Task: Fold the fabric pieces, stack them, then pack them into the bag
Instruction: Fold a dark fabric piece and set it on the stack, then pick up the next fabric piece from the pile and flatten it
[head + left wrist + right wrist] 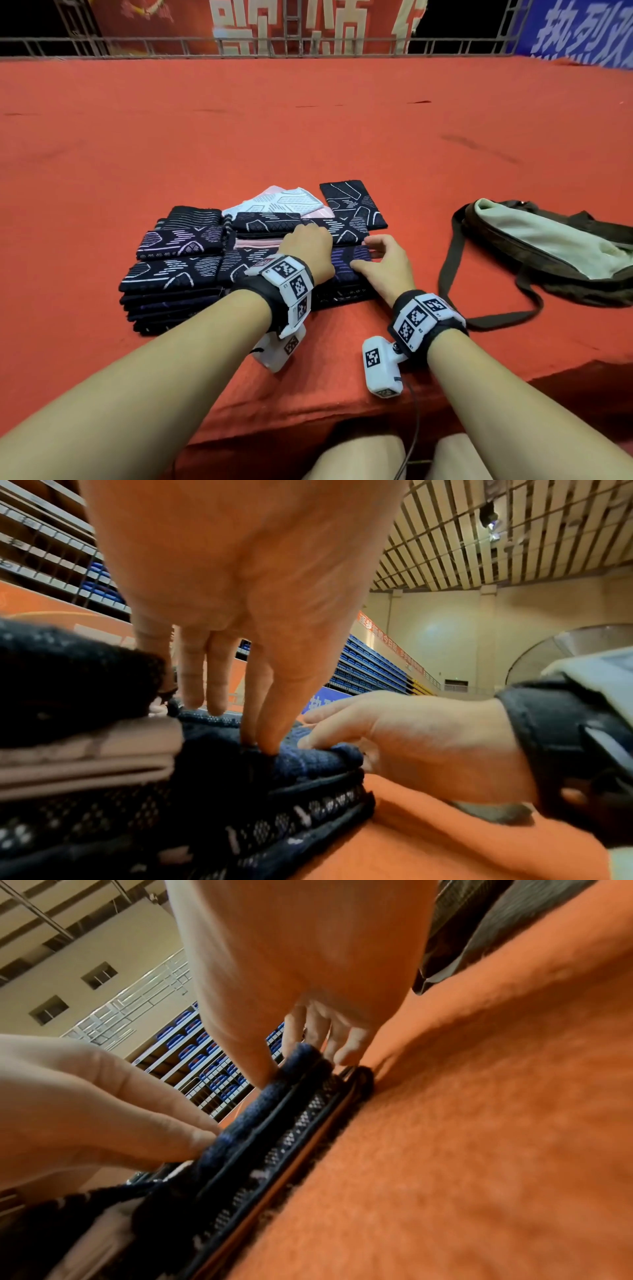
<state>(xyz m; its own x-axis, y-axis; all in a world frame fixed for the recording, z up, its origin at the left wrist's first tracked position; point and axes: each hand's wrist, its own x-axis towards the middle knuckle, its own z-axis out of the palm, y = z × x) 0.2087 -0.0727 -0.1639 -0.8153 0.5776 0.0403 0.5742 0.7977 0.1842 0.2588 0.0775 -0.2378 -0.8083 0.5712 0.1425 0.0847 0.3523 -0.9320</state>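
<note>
Several folded dark patterned fabric pieces lie in stacks on the red table (308, 137). The top piece of the near right stack is a dark fabric with purple markings (349, 265) (315, 761) (240, 1123). My left hand (306, 246) (260, 739) presses its left part with straight fingers pointing down. At the piece's right end rests my right hand (373, 255) (301, 1058), thumb flat on top and fingers over the far corner. The grey-green bag (548, 243) lies open to the right, apart from both hands.
A taller stack of dark pieces (171, 274) sits at the front left, with a folded pink piece (250, 243) behind my left hand. A loose white-pink piece (284, 200) and a single dark piece (352, 204) lie farther back. The bag's strap (448, 260) loops toward the right stack.
</note>
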